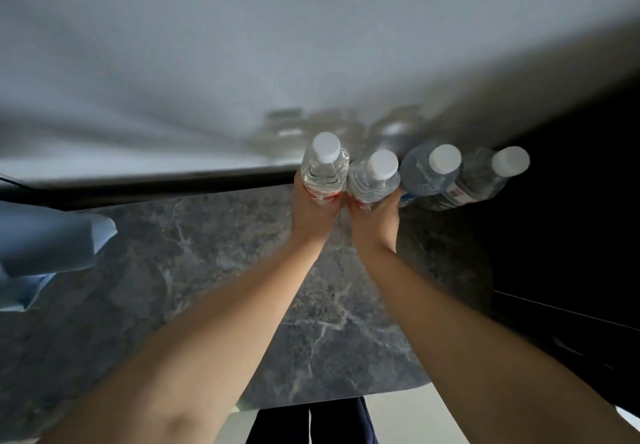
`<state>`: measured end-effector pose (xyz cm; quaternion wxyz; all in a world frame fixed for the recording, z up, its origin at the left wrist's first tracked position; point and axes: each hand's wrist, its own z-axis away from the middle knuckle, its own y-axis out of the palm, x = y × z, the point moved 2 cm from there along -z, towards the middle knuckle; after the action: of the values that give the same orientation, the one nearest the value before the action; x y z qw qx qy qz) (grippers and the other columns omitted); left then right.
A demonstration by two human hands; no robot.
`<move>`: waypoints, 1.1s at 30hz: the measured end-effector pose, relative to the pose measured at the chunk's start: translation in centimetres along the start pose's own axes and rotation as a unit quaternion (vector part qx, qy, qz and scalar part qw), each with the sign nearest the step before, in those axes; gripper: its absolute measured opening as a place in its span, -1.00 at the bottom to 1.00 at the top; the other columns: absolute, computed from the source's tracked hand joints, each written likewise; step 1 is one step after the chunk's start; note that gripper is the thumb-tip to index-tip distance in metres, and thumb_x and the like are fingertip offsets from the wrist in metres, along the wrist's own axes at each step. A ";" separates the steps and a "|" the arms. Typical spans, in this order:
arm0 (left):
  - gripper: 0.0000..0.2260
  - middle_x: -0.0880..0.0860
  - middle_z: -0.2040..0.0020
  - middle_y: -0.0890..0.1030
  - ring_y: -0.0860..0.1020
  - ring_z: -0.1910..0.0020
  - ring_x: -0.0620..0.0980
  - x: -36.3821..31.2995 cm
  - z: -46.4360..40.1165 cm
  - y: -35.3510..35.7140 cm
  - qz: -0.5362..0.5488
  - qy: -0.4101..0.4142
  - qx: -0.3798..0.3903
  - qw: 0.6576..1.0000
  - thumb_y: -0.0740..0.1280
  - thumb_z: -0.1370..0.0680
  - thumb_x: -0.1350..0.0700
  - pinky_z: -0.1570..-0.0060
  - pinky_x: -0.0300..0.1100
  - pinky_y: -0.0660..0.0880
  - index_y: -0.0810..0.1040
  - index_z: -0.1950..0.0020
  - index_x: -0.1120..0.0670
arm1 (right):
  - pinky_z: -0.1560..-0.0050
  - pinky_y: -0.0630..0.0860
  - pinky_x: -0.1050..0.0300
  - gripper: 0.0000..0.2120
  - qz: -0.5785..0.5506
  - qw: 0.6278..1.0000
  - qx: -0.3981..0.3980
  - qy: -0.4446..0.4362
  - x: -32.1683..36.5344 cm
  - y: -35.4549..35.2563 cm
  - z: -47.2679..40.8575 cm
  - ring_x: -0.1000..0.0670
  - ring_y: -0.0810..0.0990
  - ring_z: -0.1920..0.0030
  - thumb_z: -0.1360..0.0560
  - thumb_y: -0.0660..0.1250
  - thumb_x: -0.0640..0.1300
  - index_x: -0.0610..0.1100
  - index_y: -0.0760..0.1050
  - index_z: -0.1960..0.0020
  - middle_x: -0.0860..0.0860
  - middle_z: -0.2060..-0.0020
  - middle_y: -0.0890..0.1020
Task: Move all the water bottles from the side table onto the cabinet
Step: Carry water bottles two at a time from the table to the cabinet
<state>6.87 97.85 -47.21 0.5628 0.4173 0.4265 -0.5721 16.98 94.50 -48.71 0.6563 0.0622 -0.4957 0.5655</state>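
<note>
Several clear water bottles with white caps stand in a row at the back of a dark marble top point(214, 270), against the grey wall. My left hand point(313, 210) grips the leftmost bottle point(325, 166) around its red-labelled body. My right hand point(375, 217) grips the bottle beside it point(375, 177). Two more bottles point(431, 173) point(485, 177) stand to the right, untouched. Faint reflections of the bottles show on the wall behind. The bottles' bases are hidden by my hands.
A pale blue object point(52, 246) lies at the left on the marble top. A dark gap and black furniture point(571, 236) lie to the right. The wall point(242, 45) closes off the back. Pale floor point(398, 416) shows below the marble edge.
</note>
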 end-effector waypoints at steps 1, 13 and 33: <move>-0.50 0.12 -0.06 0.64 0.62 -0.07 0.05 0.2 0.0 -0.1 -0.008 -0.001 0.018 1.000 0.47 -0.35 0.39 -0.12 0.03 0.55 0.53 -0.18 -0.01 | -0.12 0.45 0.09 -0.23 0.024 1.000 0.006 0.003 0.0 -0.2 0.0 -0.23 0.51 -0.32 -0.48 0.44 -0.03 -0.14 0.08 -0.52 -0.19 -0.40 0.45; -0.31 0.07 -0.20 0.51 0.54 -0.01 -0.29 -4.5 3.0 -1.2 -0.075 -0.097 0.116 0.986 0.44 -0.39 0.42 0.05 -0.42 0.48 0.22 -0.42 0.11 | -0.44 0.33 -0.04 -0.30 0.128 0.988 0.087 0.010 3.5 -4.8 3.4 -0.19 0.35 -0.46 -0.54 0.35 -0.03 -0.23 0.13 -0.54 -0.19 -0.49 0.34; -0.38 0.05 -0.45 0.36 0.52 -0.08 -0.05 -20.1 16.3 -16.7 -0.462 -0.086 0.184 0.863 0.31 -0.52 -0.08 0.11 -0.26 0.41 0.14 -0.52 -0.06 | -0.33 0.43 -0.10 -0.45 0.517 0.769 0.222 -0.303 18.0 -9.0 21.0 -0.21 0.41 -0.38 -0.58 0.26 0.07 -0.16 0.26 -0.48 -0.19 -0.39 0.41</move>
<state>-9.39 88.09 -22.92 0.1817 0.2180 0.4068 -0.8683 9.67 90.07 -20.87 0.0486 0.1085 -0.4869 0.8653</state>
